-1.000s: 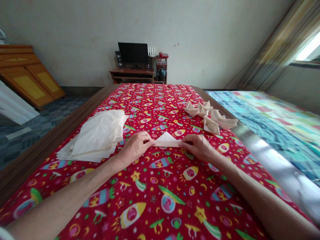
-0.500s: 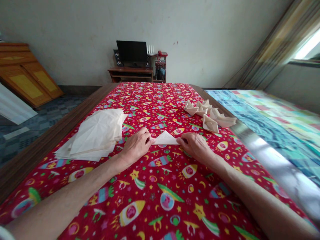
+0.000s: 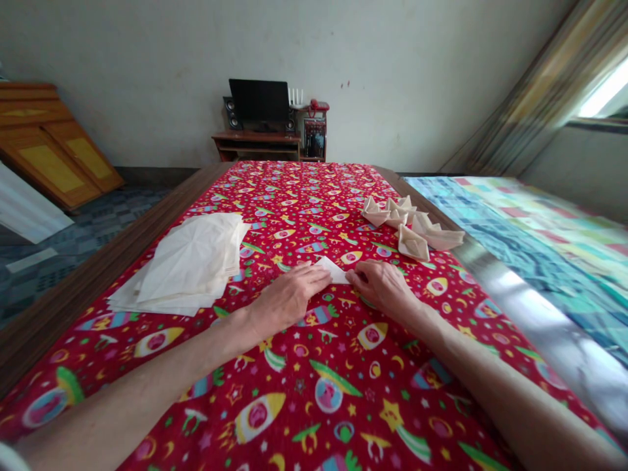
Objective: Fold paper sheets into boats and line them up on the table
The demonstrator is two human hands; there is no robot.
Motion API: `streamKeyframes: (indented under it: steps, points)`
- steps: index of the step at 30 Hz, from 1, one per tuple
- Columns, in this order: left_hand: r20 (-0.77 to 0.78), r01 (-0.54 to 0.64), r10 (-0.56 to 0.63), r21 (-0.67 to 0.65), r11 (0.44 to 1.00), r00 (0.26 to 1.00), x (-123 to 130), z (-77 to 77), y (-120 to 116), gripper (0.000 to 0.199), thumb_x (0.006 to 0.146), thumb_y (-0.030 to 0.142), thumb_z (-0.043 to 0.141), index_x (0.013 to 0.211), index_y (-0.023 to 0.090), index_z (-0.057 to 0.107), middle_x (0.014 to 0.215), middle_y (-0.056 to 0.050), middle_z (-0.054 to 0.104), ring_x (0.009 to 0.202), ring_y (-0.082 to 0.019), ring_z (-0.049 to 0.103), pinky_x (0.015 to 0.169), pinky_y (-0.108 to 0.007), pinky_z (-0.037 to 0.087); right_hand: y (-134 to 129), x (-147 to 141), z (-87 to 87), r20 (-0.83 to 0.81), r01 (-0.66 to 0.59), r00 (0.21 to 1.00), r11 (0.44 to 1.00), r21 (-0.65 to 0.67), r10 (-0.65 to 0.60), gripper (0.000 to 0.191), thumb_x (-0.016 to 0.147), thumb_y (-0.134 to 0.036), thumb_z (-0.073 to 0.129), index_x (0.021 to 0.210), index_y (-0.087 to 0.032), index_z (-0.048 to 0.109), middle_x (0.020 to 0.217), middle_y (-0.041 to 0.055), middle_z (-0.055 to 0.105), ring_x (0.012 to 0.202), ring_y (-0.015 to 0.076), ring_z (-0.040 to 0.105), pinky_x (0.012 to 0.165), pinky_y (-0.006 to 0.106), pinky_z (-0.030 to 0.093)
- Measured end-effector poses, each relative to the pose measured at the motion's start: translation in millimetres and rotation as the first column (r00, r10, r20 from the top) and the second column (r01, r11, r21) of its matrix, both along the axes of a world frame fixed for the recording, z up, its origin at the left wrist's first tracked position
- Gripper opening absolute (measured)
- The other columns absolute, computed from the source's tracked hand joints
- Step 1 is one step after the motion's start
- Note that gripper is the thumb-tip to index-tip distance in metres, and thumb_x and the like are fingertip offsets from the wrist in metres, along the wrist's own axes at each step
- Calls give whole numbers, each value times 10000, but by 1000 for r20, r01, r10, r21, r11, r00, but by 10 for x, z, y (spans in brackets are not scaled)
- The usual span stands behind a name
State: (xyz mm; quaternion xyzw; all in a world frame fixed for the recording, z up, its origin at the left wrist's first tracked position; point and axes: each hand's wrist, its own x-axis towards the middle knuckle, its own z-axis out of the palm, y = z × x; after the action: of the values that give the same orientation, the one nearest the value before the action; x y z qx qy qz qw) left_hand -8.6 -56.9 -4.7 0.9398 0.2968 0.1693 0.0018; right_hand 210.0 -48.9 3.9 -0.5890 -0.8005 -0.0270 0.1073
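Observation:
A small piece of white paper (image 3: pixel 335 269), folded to a low triangle, lies on the red tablecloth between my hands. My left hand (image 3: pixel 289 294) rests over its left part, fingers stretched out and lying flat, hiding that end. The right corner of the paper is pinched in the curled fingers of my right hand (image 3: pixel 380 282). To the left lies a stack of creased white paper sheets (image 3: pixel 189 258). Several folded paper boats (image 3: pixel 413 242) stand in a cluster beyond my right hand.
The patterned red tablecloth (image 3: pixel 304 203) covers most of the table. Past its far end, a desk (image 3: pixel 255 139) holds a monitor (image 3: pixel 260 101). A bed with a patchwork cover (image 3: pixel 530 222) is on the right, a wooden cabinet (image 3: pixel 53 144) on the left.
My left hand has let go of the paper's left corner and slid right, its fingers now flat on the paper. My right hand has stayed in place.

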Motion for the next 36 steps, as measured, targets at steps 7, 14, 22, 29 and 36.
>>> streamKeyframes:
  steps: [7,14,22,29,36]
  points:
    - [-40,-51,48,-88,995,998,122,-59,-131,473,929,224,379,1386,102,359,1473,-127,336,1395,-219,226,1144,-396,244,-3,13,-54,-9,5,1000,998,59,-4,257,892,-332,465,734,-192,611,696,41,644,619,149,558,549,248,315]
    - [-77,-76,67,-115,990,995,121,0,-168,471,954,333,357,1385,144,358,1486,-101,319,1403,-231,197,1148,-429,200,-190,-100,-112,95,-239,971,914,329,219,473,859,-94,399,1330,-123,428,1372,183,450,1227,301,443,931,444,432]
    - [-93,-92,81,-118,989,992,126,-4,-181,501,953,367,363,1383,110,352,1470,-137,337,1393,-237,229,1137,-444,207,-317,-210,-264,-106,-416,898,902,119,428,527,956,-246,293,1430,-21,242,1464,228,296,1385,250,225,1090,460,332]
    - [-150,-108,107,-1,994,983,-68,-16,-204,555,966,435,293,1409,100,314,1492,-126,288,1396,-213,225,1127,-376,228,-325,-39,-235,17,-456,890,888,52,456,606,960,-403,343,1457,-79,222,1501,173,217,1394,244,187,1121,438,277]
    - [-208,-157,159,27,987,965,-215,24,-227,504,967,411,306,1339,98,437,1463,-125,348,1369,-230,294,1111,-382,260,-305,10,-165,67,-459,886,888,-1,458,557,973,-406,297,1406,-59,348,1465,175,306,1377,250,241,1111,446,298]
